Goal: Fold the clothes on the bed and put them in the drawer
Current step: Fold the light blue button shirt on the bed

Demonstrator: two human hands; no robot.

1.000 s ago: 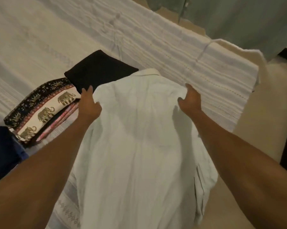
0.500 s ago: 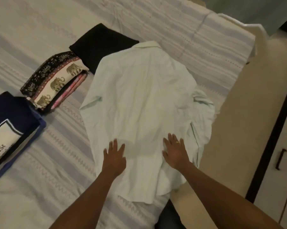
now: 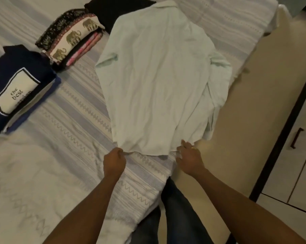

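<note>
Pale shirt (image 3: 157, 81) lies flat on the striped bed (image 3: 64, 141), collar at the far end and one side hanging over the bed's edge, seen from the head camera. A person's left hand (image 3: 114, 162) pinches the hem's left corner in curled fingers. The right hand (image 3: 189, 159) touches the right corner, its grip unclear. Well to the left sit folded clothes (image 3: 73, 36).

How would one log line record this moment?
white shirt: flat on bed | left hand: pinches hem | right hand: at hem

Dim warm light, beige floor (image 3: 245, 120) beside the stripe-sheeted bed (image 3: 60, 164), pale cabinet (image 3: 293, 169) with dark handle (image 3: 296, 138) at right
</note>
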